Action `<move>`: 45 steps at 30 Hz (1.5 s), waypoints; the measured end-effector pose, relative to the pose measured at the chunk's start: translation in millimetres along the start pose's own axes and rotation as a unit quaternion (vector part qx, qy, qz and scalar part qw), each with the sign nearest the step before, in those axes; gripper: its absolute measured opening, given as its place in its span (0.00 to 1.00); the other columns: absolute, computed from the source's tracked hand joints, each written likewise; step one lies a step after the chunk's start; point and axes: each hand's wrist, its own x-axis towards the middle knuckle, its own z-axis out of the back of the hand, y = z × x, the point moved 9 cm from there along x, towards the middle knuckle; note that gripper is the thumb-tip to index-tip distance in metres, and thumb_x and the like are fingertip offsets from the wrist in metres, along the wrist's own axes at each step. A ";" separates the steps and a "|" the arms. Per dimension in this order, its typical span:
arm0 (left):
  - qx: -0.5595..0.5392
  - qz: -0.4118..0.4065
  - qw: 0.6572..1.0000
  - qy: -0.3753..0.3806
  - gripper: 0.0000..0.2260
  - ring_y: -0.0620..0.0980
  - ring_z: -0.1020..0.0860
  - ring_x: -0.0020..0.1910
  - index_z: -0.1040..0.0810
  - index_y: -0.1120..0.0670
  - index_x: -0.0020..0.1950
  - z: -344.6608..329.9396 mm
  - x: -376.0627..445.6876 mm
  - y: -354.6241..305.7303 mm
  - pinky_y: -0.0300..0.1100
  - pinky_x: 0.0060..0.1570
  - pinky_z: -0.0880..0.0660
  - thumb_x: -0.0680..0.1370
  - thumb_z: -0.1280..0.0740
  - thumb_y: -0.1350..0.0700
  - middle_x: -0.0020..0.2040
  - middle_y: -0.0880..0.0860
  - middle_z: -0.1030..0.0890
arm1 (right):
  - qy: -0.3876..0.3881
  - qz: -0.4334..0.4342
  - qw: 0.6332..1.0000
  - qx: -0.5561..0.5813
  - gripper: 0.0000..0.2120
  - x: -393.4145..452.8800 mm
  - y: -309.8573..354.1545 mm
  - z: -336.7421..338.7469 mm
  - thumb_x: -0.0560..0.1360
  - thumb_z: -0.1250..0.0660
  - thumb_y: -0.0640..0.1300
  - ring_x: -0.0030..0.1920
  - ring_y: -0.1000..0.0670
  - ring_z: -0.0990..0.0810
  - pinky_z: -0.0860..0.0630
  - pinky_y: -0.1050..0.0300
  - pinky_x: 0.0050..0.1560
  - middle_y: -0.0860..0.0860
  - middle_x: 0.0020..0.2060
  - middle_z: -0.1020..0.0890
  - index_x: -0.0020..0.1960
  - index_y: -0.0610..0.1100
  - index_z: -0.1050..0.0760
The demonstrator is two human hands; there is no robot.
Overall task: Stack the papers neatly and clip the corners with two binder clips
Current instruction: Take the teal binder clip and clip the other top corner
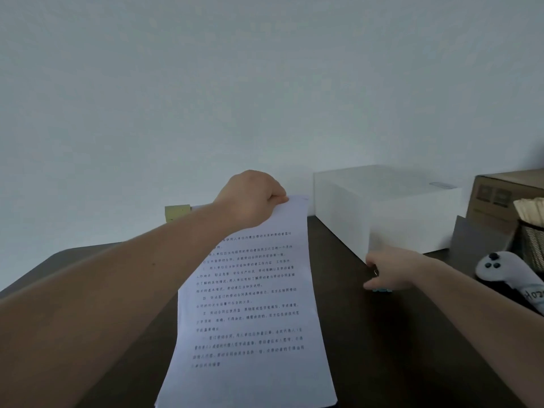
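Observation:
A stack of printed papers point(250, 313) hangs lifted at its far end over the dark table point(412, 348), and my left hand point(250, 198) pinches its top edge. To the right, my right hand point(391, 270) rests on the table with its fingers closed around a binder clip point(376, 271), of which only a metal loop shows. A small blue binder clip point(382, 290) lies on the table just under that hand.
A white box point(382, 207) stands at the back right, a cardboard box point(506, 198) beyond it. A white game controller point(500, 272) and a black mesh holder of sticks point(532, 240) sit at the right edge. A yellowish block point(177, 212) is behind my left forearm.

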 end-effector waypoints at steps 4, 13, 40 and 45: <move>-0.005 0.006 1.000 -0.004 0.20 0.52 0.35 0.35 0.42 0.54 0.29 -1.8 -1.5 3.5 0.42 0.36 0.39 0.81 0.42 0.56 0.30 0.52 0.36 | 0.025 -0.015 0.997 0.072 0.17 -2.5 2.6 -2.0 0.73 0.30 0.44 0.33 0.53 0.21 0.23 0.65 0.33 0.49 0.39 0.20 0.59 0.40 0.23; -0.015 0.003 1.000 0.010 0.22 0.51 0.34 0.34 0.42 0.54 0.28 -8.2 -6.1 8.2 0.39 0.30 0.40 0.81 0.41 0.56 0.28 0.51 0.37 | -0.059 0.027 0.995 0.081 0.03 4.9 12.9 16.5 0.76 0.33 0.46 0.47 0.51 0.26 0.29 0.61 0.46 0.50 0.46 0.21 0.45 0.47 0.25; -0.109 0.009 0.994 0.005 0.16 0.48 0.33 0.31 0.22 0.66 0.36 11.8 -12.2 30.6 0.34 0.35 0.36 0.79 0.36 0.55 0.31 0.59 0.26 | -0.250 0.383 0.836 0.305 0.12 -86.6 123.1 236.8 0.74 0.31 0.35 0.35 0.59 0.27 0.30 0.67 0.40 0.46 0.38 0.27 0.41 0.34 0.34; -0.120 0.007 0.993 0.001 0.10 0.44 0.24 0.40 0.15 0.58 0.50 20.1 -16.0 32.4 0.20 0.39 0.35 0.78 0.34 0.57 0.45 0.51 0.15 | -0.240 0.394 0.852 0.249 0.14 -81.6 136.3 224.1 0.74 0.32 0.36 0.38 0.45 0.30 0.30 0.57 0.43 0.48 0.34 0.31 0.36 0.42 0.35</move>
